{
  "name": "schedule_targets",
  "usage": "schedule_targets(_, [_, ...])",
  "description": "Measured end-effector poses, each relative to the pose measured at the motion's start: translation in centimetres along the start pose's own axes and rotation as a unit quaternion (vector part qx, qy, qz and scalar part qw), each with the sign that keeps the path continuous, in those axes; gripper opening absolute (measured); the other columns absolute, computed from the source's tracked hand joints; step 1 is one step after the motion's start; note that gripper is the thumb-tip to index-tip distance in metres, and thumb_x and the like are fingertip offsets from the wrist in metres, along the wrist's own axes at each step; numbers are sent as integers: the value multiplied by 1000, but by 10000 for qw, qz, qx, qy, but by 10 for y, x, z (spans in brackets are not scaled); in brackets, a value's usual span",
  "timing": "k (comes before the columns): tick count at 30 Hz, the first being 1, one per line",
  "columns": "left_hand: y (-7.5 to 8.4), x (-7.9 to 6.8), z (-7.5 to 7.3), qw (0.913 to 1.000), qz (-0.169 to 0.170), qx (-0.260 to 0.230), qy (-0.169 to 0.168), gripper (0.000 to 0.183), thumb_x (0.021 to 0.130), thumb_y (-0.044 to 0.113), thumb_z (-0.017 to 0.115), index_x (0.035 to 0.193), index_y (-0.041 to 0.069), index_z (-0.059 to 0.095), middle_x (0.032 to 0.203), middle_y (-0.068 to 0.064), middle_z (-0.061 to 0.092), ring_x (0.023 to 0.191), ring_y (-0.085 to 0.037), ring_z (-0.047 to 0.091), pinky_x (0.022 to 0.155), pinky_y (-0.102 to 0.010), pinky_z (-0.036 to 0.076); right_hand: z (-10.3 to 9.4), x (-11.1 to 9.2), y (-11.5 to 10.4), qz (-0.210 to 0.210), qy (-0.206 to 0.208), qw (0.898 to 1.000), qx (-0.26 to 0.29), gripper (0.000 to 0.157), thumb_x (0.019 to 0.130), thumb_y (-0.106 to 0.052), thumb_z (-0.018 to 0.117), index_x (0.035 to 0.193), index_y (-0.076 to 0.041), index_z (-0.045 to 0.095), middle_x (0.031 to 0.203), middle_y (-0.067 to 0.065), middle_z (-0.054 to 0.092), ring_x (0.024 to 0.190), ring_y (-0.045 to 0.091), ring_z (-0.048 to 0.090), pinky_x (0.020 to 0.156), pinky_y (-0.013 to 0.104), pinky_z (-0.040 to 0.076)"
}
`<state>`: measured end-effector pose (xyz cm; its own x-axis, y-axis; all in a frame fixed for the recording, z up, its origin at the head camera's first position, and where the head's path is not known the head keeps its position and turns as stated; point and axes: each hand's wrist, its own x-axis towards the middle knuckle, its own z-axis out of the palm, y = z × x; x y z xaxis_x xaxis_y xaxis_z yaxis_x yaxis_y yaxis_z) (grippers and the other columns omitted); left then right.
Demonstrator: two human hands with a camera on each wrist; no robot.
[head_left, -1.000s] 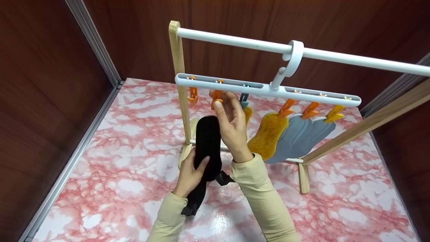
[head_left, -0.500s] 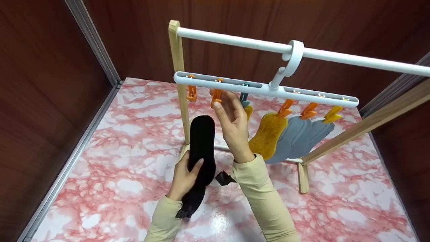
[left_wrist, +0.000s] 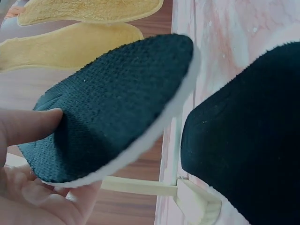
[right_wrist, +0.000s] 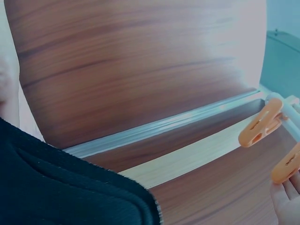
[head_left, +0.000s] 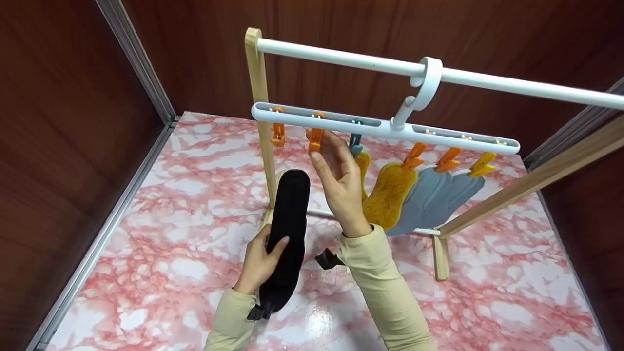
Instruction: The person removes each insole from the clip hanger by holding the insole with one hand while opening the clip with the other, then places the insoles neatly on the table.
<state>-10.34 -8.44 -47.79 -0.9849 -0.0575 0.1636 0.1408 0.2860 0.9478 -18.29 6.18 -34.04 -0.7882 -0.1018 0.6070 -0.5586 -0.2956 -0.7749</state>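
Observation:
Black insoles [head_left: 290,209] lie in my left hand [head_left: 258,261], its thumb across the top one. In the left wrist view, the fingers support the textured black insole [left_wrist: 126,93] with its pale edge, and a second black insole [left_wrist: 243,136] shows close on the right. My right hand [head_left: 341,183] pinches an orange clip [head_left: 316,139] that hangs from the white hanger [head_left: 341,124]. At the right edge of the right wrist view, fingertips [right_wrist: 287,192] touch the lower end of that clip. Black insole and clip are apart.
Another orange clip [head_left: 278,134] hangs at the hanger's left end. A teal clip [head_left: 356,141] is right of my hand. Further right, clips hold yellow insoles [head_left: 392,195] and grey insoles [head_left: 429,195]. A white rail [head_left: 341,56] on wooden posts [head_left: 258,83] bears the hanger.
My left hand has moved down and left with the black insoles, away from the hanger. The right hand stays at the same orange clip, shifting only slightly.

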Motion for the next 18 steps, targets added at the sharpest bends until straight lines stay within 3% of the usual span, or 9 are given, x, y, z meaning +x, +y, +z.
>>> schedule_targets(2, [-9, 0, 0, 10000, -21, 22, -18, 17, 90, 11, 65, 104, 2, 61, 89, -10, 68, 82, -18, 61, 76, -29, 48, 0, -1, -2, 7, -24, 10000, -5, 52, 95, -18, 59, 132, 14, 42, 132, 31, 51, 127, 42, 46, 106, 42, 39])
schedule_targets(9, [-17, -3, -6, 9991, -16, 420, -64, 20, 90, 15, 66, 104, 1, 62, 89, -11, 69, 84, -22, 63, 78, -35, 49, 0, -5, -4, 325, 57, 9994, -125, 49, 94, -4, 57, 135, 15, 39, 135, 28, 49, 127, 30, 50, 107, 40, 39])
schedule_targets(18, [-24, -9, -11, 9977, -342, 548, -191, 20, 88, 13, 67, 102, 0, 62, 91, -12, 68, 85, -23, 62, 80, -37, 49, -3, -9, 0, 377, -13, 9985, -403, 64, 96, -26, 58, 139, 15, 34, 144, 29, 39, 133, 32, 44, 109, 39, 36])
